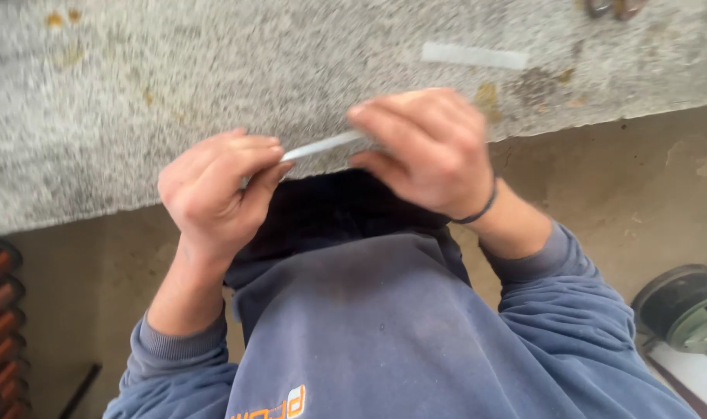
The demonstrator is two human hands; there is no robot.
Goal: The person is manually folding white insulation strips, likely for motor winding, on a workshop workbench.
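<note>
A thin pale strip (pixel 322 145), flat and whitish, spans the gap between both hands just above the edge of a speckled grey stone slab (pixel 136 93). My left hand (pixel 214 190) pinches its left end between thumb and fingers. My right hand (pixel 427 151) grips its right end, fingers curled over it; a dark band circles that wrist. Most of the strip's ends are hidden inside the hands. Both sleeves are blue-grey.
A second pale strip (pixel 474 55) lies flat on the slab at the upper right. A round green and black metal part (pixel 683 306) sits on the floor at the right. Dark coils with orange cores (pixel 0 310) line the left edge. Concrete floor lies below.
</note>
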